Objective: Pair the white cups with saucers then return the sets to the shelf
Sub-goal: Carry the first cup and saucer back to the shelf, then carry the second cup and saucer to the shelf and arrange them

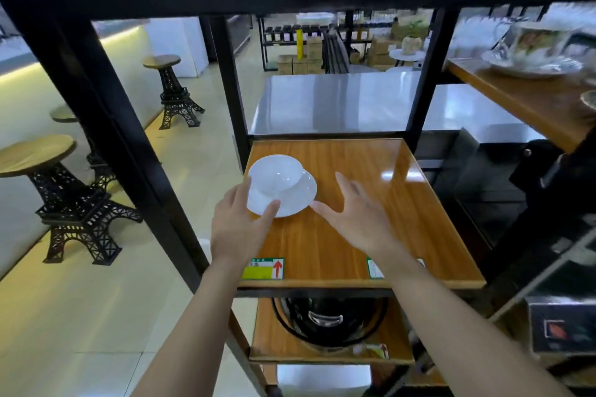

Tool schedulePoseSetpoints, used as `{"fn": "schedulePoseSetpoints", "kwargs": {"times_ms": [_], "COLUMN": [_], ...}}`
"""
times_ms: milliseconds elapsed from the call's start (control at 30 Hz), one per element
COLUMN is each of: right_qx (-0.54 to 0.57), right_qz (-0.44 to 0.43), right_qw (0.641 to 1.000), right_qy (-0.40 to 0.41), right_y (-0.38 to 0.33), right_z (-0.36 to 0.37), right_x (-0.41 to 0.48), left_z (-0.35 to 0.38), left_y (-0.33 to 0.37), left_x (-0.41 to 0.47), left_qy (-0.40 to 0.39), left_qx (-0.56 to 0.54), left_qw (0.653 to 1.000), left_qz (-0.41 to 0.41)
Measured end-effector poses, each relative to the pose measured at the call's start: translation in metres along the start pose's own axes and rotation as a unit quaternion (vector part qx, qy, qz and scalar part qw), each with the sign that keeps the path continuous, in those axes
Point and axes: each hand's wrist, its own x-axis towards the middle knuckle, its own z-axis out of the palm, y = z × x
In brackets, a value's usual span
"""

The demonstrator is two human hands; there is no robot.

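A white cup sits on a white saucer at the far left of a wooden shelf. My left hand holds the saucer's near-left rim, thumb on top of the rim and fingers along its left side. My right hand hovers just right of the saucer with fingers spread, its thumb tip close to the saucer's right edge and nothing in it.
Black metal uprights frame the shelf. A patterned cup and saucer stand on a higher shelf at the right. A black appliance sits on the shelf below. Tower-shaped stools stand on the tiled floor at left.
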Motion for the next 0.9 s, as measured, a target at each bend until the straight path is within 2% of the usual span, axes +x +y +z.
{"fn": "schedulePoseSetpoints", "kwargs": {"times_ms": [133, 233, 367, 500, 767, 900], "right_qx": [-0.008, -0.047, -0.054, -0.067, -0.123, -0.13], "right_qz": [-0.029, -0.005, 0.003, 0.05, 0.206, 0.271], "right_qw": [0.999, 0.999, 0.997, 0.992, 0.955, 0.919], "right_qy": [0.016, 0.01, 0.063, 0.094, 0.177, 0.254], "right_y": [0.02, 0.039, 0.063, 0.086, 0.135, 0.161], "right_z": [-0.011, -0.018, -0.032, -0.055, -0.092, -0.119], "right_x": [-0.044, -0.078, -0.139, -0.201, -0.353, -0.442], "left_z": [0.009, 0.017, 0.024, 0.029, 0.046, 0.06], "left_y": [0.005, 0.012, 0.024, 0.048, 0.106, 0.149], "left_x": [-0.044, -0.084, -0.132, -0.17, -0.275, -0.348], "left_qy": [-0.038, -0.07, -0.094, -0.132, -0.247, -0.311], "left_qx": [0.05, 0.039, 0.043, 0.029, 0.008, -0.02], "left_qw": [0.998, 0.997, 0.992, 0.983, 0.929, 0.885], "left_qz": [0.012, 0.016, 0.068, 0.124, 0.276, 0.347]}}
